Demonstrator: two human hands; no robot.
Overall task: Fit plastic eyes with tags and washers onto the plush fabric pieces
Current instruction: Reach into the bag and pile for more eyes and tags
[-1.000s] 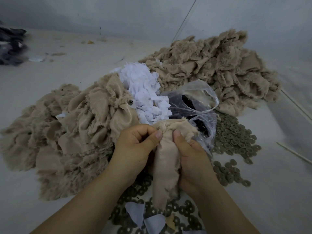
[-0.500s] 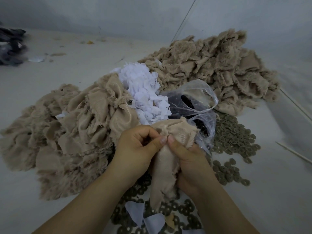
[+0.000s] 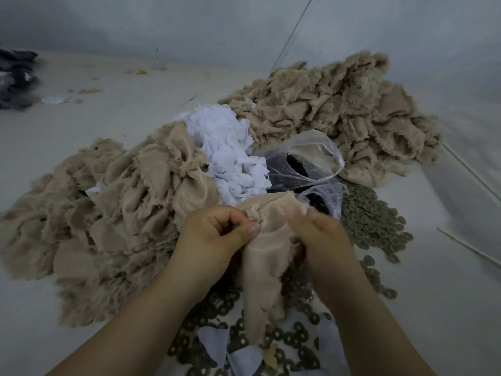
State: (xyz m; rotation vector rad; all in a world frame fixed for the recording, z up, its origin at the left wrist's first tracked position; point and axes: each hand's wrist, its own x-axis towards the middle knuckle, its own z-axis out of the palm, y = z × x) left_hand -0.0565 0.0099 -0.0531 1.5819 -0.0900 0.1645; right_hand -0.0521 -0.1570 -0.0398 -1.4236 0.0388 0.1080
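The right hand point(image 3: 322, 240) has lifted off, blurred, grasp unclear; left hand point(image 3: 217, 240) pinches the fabric point(image 3: 263, 256) at twelve o'clock; washer next, probably.

Dim, flat, bluish light; soft shadows.
Right hand point(image 3: 317, 234) motion-blurred at fingertips; wide-angle bending at edges.

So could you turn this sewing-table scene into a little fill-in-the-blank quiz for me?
1. Both hands work on one beige fabric piece; the left hand pinches it with its ____ on top.
2. The heap of tags between the two plush piles is ____ in colour.
3. The dark eyes sit inside a clear ____ bag.
4. The ring-shaped washers lie ____ on the table, in no container.

Missing words: thumb; white; plastic; loose
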